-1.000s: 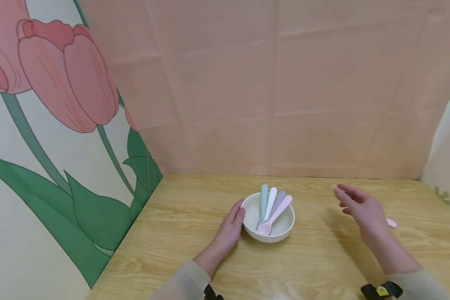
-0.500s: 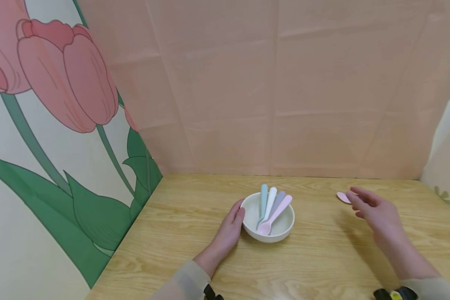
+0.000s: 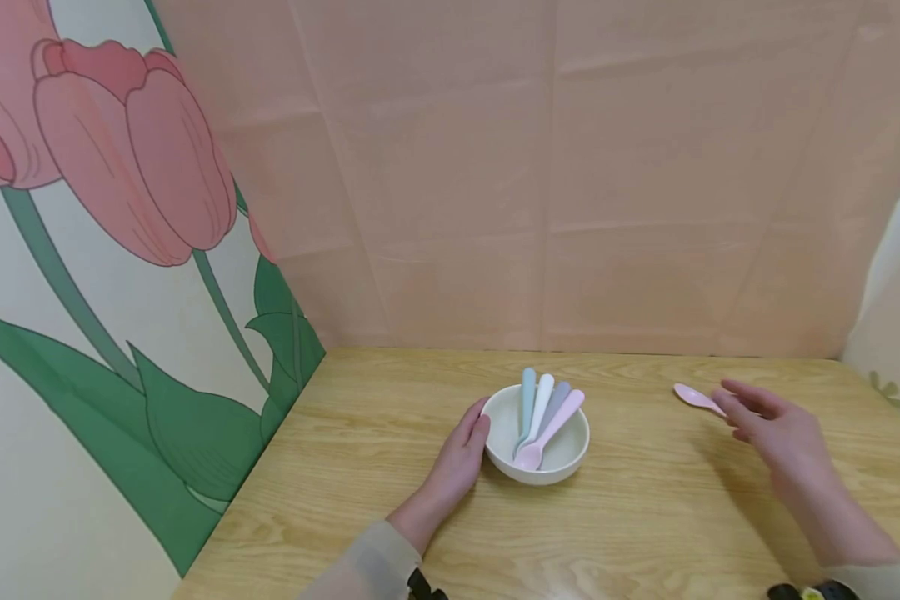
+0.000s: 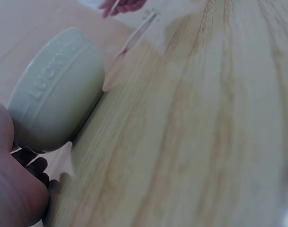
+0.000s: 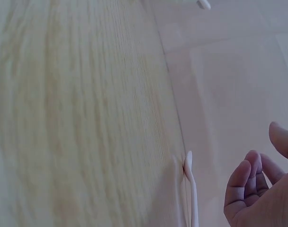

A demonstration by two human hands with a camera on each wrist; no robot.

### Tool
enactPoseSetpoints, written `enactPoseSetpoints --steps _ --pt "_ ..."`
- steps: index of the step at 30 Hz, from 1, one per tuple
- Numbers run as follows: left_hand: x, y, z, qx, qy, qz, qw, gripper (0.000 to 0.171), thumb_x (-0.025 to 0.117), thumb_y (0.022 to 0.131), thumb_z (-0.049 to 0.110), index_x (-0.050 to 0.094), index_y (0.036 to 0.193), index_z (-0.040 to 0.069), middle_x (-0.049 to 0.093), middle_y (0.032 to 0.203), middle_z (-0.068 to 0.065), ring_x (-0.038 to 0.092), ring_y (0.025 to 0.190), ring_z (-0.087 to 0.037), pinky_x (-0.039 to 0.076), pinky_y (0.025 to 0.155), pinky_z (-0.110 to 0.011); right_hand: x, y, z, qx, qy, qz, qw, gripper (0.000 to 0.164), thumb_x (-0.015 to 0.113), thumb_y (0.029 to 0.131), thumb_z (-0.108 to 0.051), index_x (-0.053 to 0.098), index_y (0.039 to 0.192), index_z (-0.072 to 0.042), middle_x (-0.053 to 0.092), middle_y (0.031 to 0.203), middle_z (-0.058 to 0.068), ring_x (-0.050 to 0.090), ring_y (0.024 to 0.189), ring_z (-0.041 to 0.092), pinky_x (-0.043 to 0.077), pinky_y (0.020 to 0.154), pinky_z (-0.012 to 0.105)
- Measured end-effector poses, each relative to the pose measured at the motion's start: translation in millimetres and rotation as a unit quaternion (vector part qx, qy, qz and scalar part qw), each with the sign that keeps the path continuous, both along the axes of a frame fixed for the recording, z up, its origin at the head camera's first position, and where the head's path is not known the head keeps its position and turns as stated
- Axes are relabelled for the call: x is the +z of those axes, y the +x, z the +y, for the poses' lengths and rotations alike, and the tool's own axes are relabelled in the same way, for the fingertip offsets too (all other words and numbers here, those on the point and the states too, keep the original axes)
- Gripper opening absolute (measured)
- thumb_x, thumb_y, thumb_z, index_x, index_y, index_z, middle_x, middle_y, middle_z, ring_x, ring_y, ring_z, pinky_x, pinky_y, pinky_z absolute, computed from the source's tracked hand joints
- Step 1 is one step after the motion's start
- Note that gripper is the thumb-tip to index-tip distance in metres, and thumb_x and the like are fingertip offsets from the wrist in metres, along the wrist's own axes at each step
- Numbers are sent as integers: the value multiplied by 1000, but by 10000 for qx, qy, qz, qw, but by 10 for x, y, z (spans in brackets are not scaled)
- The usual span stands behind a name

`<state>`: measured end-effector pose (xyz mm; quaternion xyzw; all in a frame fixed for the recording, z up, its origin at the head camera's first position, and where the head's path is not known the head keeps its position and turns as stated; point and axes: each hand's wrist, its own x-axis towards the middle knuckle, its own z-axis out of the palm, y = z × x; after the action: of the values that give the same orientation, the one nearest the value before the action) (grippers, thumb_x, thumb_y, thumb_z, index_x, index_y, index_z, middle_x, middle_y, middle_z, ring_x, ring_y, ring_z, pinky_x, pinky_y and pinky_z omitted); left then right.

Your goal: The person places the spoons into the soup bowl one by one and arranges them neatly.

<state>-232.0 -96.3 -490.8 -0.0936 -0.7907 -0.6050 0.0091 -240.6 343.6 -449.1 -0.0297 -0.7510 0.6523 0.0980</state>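
My left hand [image 3: 457, 450] holds the left side of a cream bowl [image 3: 537, 477], thumb near the rim; raised lettering shows on its outer wall [image 4: 63, 94] in the left wrist view. Inside lean a light blue utensil [image 3: 528, 404], a white one [image 3: 542, 404], a greyish purple one [image 3: 558, 398] and a pink spoon [image 3: 562, 417]. Another pink spoon [image 3: 693, 396] lies on the table to the right, its handle partly hidden behind my right hand [image 3: 776, 425]. That hand hovers over the handle with loosely bent fingers, apart from the spoon [image 5: 193, 189] in the right wrist view.
A wood-grain table [image 3: 630, 517] lies under everything. Behind it hangs a creased pinkish-beige sheet [image 3: 540, 208], meeting the table's back edge. A wall painted with tulips [image 3: 142, 158] borders the left side, and a pale wall [image 3: 896, 350] the right.
My right hand has moved right and slightly down, uncovering the bowl end of the pink spoon on the table. The left hand and the bowl have stayed in place.
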Motion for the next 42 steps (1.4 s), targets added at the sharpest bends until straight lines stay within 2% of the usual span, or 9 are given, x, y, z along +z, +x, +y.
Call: enactPoseSetpoints --steps 9,15,17,22,28,33,38,42 --pt "-3 3 11 -3 -8 -79 10000 54 37 122 44 44 170 22 47 171 -1 34 163 -27 23 135 -55 -33 -14 160 -10 -492 -35 9988 28 80 105 -17 82 108 -45 77 98 -28 69 78 0 58 68 14" --pt "-15 -2 4 -3 10 -50 10000 53 38 122 43 45 170 22 48 171 -2 34 162 -27 23 135 -55 -56 5 290 -120 -543 -153 9983 27 81 104 -18 85 105 -44 77 97 -29 69 78 -2 59 67 13" --pt "-18 -4 1 -16 25 -32 10000 53 38 122 42 45 170 22 48 171 -2 34 162 -27 23 135 -54 -66 13 338 -155 -491 -208 9985 26 81 104 -19 85 106 -44 76 97 -31 69 79 -3 58 67 13" --pt "-14 -3 -4 -21 22 -33 10000 52 38 122 42 45 170 23 48 170 -1 34 162 -26 23 135 -54 -84 23 453 -267 35 -330 9991 23 81 104 -26 82 111 -48 73 98 -36 65 84 -7 54 68 10" --pt "-5 2 -8 -14 13 -11 10000 53 39 122 42 45 170 21 48 170 -2 35 162 -26 23 135 -53 -94 52 554 -371 573 -486 9965 22 80 105 -35 78 119 -52 68 98 -42 60 86 -4 48 66 11" --pt "-2 9 -6 -9 -2 7 10000 54 38 122 42 45 170 20 49 170 -1 35 162 -27 24 135 -54 -120 51 615 -367 601 -512 9962 20 80 105 -35 78 118 -50 67 99 -43 59 87 -11 48 66 9" --pt "16 12 3 -33 16 -29 10000 54 37 121 44 45 170 22 48 170 -1 35 162 -27 23 135 -55 -147 48 686 -373 763 -665 9942 23 80 104 -40 78 125 -48 63 99 -46 55 88 -17 44 66 8" --pt "30 9 11 -7 4 -61 10000 54 38 121 44 44 170 23 47 171 -2 34 162 -27 23 135 -55 -164 38 742 -325 735 -709 9942 22 80 104 -39 79 123 -48 64 98 -44 52 88 -20 43 67 7"
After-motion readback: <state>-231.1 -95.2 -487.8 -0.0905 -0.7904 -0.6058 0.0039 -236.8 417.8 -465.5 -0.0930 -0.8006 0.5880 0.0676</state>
